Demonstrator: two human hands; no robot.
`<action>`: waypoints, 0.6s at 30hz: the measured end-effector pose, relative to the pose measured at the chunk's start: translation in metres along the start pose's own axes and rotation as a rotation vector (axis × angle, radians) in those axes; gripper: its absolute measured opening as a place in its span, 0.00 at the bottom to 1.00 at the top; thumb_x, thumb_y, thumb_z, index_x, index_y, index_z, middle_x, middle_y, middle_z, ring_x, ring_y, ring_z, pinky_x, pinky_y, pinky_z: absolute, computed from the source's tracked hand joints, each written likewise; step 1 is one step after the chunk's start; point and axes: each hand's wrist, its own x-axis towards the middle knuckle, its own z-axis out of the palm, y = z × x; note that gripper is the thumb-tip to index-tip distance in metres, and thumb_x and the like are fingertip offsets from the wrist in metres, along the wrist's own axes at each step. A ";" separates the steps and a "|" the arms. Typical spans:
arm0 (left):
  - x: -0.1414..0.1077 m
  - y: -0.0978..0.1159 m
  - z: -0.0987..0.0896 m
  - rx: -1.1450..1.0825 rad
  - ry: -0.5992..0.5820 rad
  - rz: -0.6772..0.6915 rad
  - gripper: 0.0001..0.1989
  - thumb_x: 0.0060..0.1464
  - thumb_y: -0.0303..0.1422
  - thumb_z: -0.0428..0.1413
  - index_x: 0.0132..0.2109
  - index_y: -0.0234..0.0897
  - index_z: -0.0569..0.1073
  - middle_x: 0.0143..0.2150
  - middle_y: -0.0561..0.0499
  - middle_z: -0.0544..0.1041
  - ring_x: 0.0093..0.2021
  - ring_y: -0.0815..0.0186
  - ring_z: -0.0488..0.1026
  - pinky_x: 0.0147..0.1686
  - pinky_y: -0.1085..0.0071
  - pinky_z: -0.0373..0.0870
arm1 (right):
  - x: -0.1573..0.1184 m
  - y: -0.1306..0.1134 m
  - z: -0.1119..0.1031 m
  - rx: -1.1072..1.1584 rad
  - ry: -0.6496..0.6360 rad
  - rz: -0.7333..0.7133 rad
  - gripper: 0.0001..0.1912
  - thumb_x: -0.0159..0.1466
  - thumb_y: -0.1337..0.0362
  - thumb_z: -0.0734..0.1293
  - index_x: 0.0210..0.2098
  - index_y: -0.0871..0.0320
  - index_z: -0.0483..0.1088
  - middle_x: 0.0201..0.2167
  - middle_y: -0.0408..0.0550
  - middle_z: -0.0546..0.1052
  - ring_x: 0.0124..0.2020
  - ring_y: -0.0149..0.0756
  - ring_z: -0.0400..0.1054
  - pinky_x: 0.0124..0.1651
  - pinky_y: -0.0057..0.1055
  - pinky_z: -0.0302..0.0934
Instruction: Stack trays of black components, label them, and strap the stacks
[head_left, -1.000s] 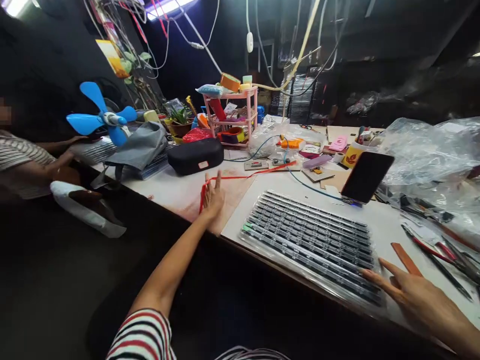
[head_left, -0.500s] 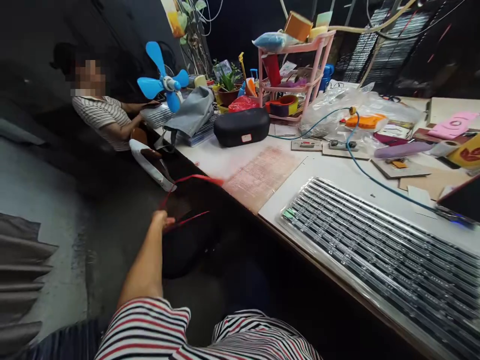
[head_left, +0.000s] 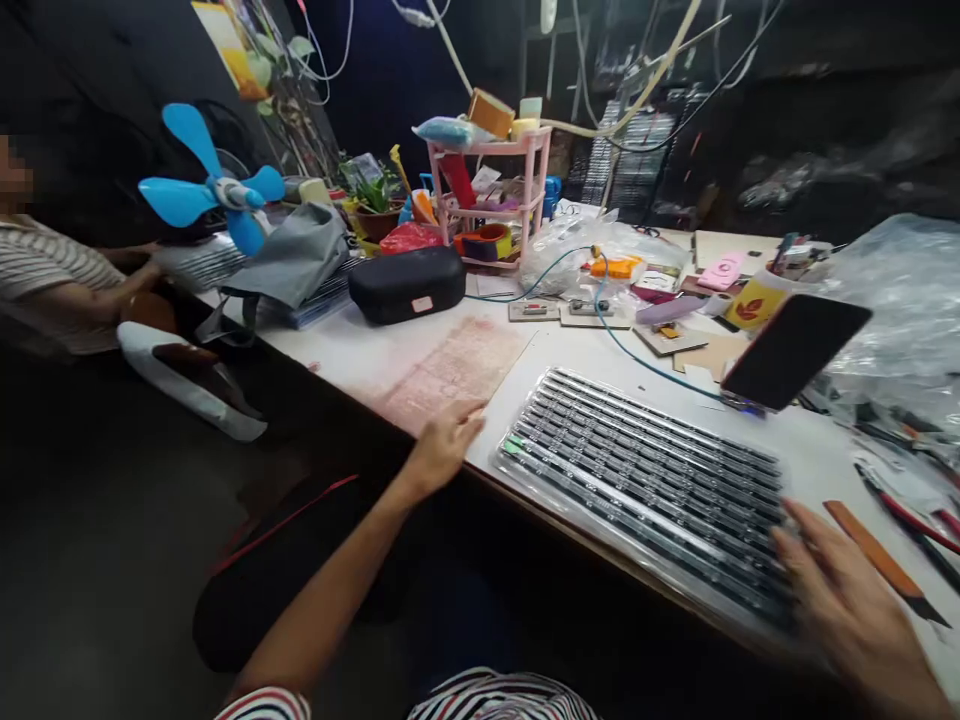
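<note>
Nine o'clock from the strips, our left hand has loosely bent, empty-looking fingers. At four, our right hand blurs; we cannot tell its grip.

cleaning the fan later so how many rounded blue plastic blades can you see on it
4, around a pale hub: the upper blue blade, the left blade, the right blade and the lower blade. I see no sign of a hidden one.
</note>
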 end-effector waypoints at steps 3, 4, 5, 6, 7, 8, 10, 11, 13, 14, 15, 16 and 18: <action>0.013 0.016 0.049 0.086 -0.199 0.065 0.24 0.60 0.37 0.45 0.59 0.31 0.65 0.62 0.41 0.65 0.62 0.59 0.60 0.61 0.59 0.56 | 0.006 -0.013 0.016 -0.045 -0.032 0.042 0.39 0.60 0.40 0.50 0.57 0.62 0.64 0.61 0.61 0.60 0.62 0.58 0.52 0.61 0.58 0.47; 0.015 0.016 0.059 0.131 -0.213 0.057 0.24 0.60 0.36 0.44 0.60 0.29 0.63 0.62 0.40 0.63 0.64 0.58 0.57 0.63 0.58 0.53 | 0.007 -0.013 0.019 -0.060 -0.031 0.059 0.39 0.60 0.40 0.49 0.57 0.61 0.64 0.62 0.61 0.59 0.62 0.58 0.51 0.60 0.59 0.47; 0.015 0.015 0.065 0.169 -0.213 0.044 0.24 0.60 0.35 0.43 0.61 0.29 0.62 0.63 0.40 0.62 0.64 0.58 0.56 0.63 0.57 0.51 | 0.008 -0.012 0.021 -0.062 -0.036 0.067 0.39 0.61 0.41 0.48 0.58 0.61 0.63 0.62 0.60 0.58 0.62 0.58 0.51 0.59 0.60 0.47; 0.014 0.014 0.068 0.198 -0.207 0.031 0.25 0.61 0.34 0.42 0.62 0.28 0.61 0.63 0.39 0.61 0.65 0.58 0.55 0.63 0.56 0.50 | 0.009 -0.010 0.021 -0.053 -0.043 0.060 0.38 0.62 0.41 0.48 0.59 0.60 0.62 0.63 0.60 0.57 0.62 0.57 0.51 0.59 0.60 0.47; 0.012 0.013 0.069 0.217 -0.197 0.021 0.25 0.61 0.34 0.41 0.62 0.29 0.60 0.63 0.40 0.61 0.65 0.57 0.55 0.63 0.55 0.50 | 0.010 -0.008 0.021 -0.039 -0.050 0.047 0.38 0.62 0.42 0.47 0.60 0.60 0.62 0.63 0.59 0.56 0.63 0.57 0.51 0.60 0.59 0.47; 0.010 0.013 0.069 0.225 -0.187 0.012 0.25 0.61 0.34 0.41 0.62 0.30 0.60 0.64 0.41 0.61 0.65 0.57 0.55 0.63 0.55 0.49 | 0.011 -0.007 0.021 -0.022 -0.056 0.034 0.37 0.62 0.42 0.48 0.60 0.59 0.61 0.63 0.59 0.56 0.63 0.56 0.51 0.60 0.59 0.47; 0.005 0.014 0.066 0.191 -0.163 -0.020 0.25 0.59 0.35 0.44 0.61 0.31 0.62 0.63 0.41 0.62 0.65 0.56 0.54 0.63 0.54 0.49 | 0.014 -0.006 0.019 0.019 -0.066 0.023 0.37 0.62 0.42 0.49 0.59 0.60 0.62 0.63 0.59 0.57 0.63 0.55 0.51 0.60 0.58 0.47; 0.004 0.015 0.066 0.140 -0.142 -0.053 0.25 0.58 0.36 0.47 0.60 0.31 0.64 0.62 0.41 0.64 0.65 0.55 0.54 0.63 0.54 0.49 | 0.016 -0.006 0.018 0.041 -0.065 0.030 0.37 0.61 0.42 0.50 0.58 0.60 0.63 0.63 0.59 0.57 0.63 0.55 0.51 0.61 0.58 0.47; 0.005 0.017 0.066 -0.028 -0.080 -0.145 0.24 0.54 0.36 0.51 0.57 0.32 0.69 0.60 0.41 0.66 0.65 0.55 0.54 0.63 0.55 0.50 | 0.019 -0.010 0.016 0.088 -0.063 0.066 0.37 0.61 0.42 0.51 0.57 0.60 0.65 0.63 0.58 0.58 0.62 0.55 0.52 0.59 0.55 0.52; 0.006 0.019 0.067 -0.126 -0.044 -0.191 0.23 0.53 0.37 0.53 0.55 0.32 0.71 0.59 0.41 0.68 0.65 0.55 0.55 0.63 0.55 0.50 | 0.020 -0.014 0.013 0.114 -0.065 0.088 0.36 0.60 0.42 0.52 0.57 0.59 0.65 0.63 0.57 0.58 0.62 0.54 0.53 0.58 0.54 0.56; 0.008 0.021 0.068 -0.222 -0.012 -0.230 0.23 0.52 0.38 0.54 0.53 0.32 0.72 0.58 0.41 0.69 0.64 0.55 0.56 0.63 0.55 0.50 | 0.021 -0.017 0.010 0.139 -0.066 0.103 0.35 0.60 0.42 0.53 0.56 0.58 0.66 0.63 0.55 0.58 0.62 0.54 0.53 0.55 0.52 0.60; 0.010 0.024 0.068 -0.315 0.011 -0.260 0.22 0.51 0.39 0.55 0.51 0.33 0.74 0.57 0.41 0.71 0.63 0.54 0.59 0.62 0.56 0.52 | 0.022 -0.022 0.005 0.164 -0.058 0.106 0.33 0.61 0.43 0.54 0.56 0.56 0.66 0.63 0.53 0.57 0.62 0.54 0.54 0.52 0.50 0.63; 0.013 0.032 0.065 -0.488 0.047 -0.290 0.22 0.49 0.40 0.58 0.49 0.33 0.75 0.54 0.42 0.73 0.58 0.55 0.66 0.59 0.58 0.59 | 0.025 -0.033 -0.010 0.219 -0.007 0.061 0.30 0.61 0.44 0.56 0.56 0.54 0.66 0.64 0.50 0.55 0.62 0.53 0.53 0.50 0.47 0.66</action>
